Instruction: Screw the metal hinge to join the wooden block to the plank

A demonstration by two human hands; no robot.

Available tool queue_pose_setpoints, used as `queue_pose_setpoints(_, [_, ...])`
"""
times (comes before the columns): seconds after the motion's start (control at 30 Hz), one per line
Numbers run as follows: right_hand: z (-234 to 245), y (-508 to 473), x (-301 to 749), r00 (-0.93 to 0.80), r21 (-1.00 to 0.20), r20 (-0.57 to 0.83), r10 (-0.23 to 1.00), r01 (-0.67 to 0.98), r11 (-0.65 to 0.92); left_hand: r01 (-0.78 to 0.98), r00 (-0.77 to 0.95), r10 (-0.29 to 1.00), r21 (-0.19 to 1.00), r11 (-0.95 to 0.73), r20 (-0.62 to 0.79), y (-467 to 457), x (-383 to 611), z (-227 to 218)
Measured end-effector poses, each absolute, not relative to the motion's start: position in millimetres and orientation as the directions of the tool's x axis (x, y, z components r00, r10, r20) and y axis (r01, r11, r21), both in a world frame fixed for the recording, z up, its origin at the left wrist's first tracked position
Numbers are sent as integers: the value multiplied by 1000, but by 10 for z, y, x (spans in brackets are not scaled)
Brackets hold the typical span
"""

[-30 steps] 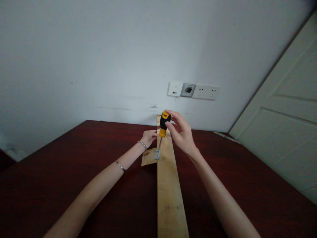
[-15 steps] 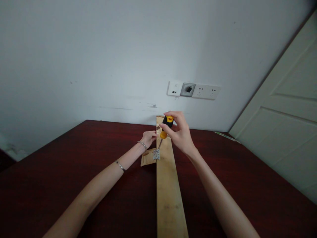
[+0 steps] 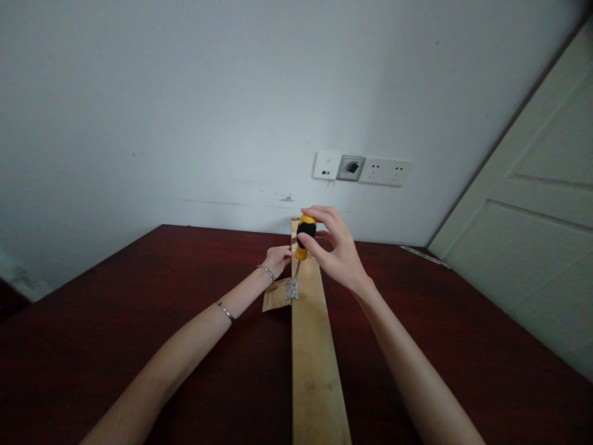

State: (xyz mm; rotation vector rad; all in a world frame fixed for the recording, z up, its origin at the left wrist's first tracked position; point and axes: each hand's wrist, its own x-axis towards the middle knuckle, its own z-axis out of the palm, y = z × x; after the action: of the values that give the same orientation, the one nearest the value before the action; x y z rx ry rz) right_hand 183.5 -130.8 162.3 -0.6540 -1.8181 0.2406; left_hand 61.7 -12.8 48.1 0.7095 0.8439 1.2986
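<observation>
My right hand [image 3: 337, 250] is closed round the black and yellow handle of a screwdriver [image 3: 306, 233], thumb on one side and fingers on the other. The screwdriver leans slightly, its shaft running down to a small metal hinge [image 3: 291, 289]. That hinge bridges a long wooden plank [image 3: 316, 346] and a short wooden piece [image 3: 277, 295] on the plank's left. At the plank's left edge, just beyond the short piece, my left hand [image 3: 278, 259] grips the wood; its fingertips are partly hidden. Whether the screwdriver's tip sits in a screw is too small to tell.
The plank lies lengthwise on a dark red table [image 3: 208, 383], its far end close to the pale wall [image 3: 208, 111]. Wall sockets [image 3: 382, 171] are above the table's back edge. A white panelled door [image 3: 532, 247] stands at the right, near a thin strip [image 3: 424, 255].
The screwdriver's handle has swung a little left and more upright, and it has turned in my right fingers. My left hand and the plank look almost unmoved.
</observation>
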Motion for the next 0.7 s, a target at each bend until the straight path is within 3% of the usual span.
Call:
queue_pose_setpoints(0.13, [1643,-1301,1844,-240,-468,813,531,274,840,-514,51,991,848,132,-124,-147,630,505])
queue_pose_setpoints(0.33, [1611,-1294,1811,-147,-471,826,544,352,809,-508,78,994,856,100,-70,-215,603,527])
queue_pose_setpoints(0.53, [1581,-1262,1848,-250,-468,809,532,275,840,-511,96,993,853,110,-70,-183,605,537])
queue_pose_setpoints(0.7, [1572,-1265,1827,-133,-433,846,517,395,810,-519,95,994,849,103,-62,-167,595,524])
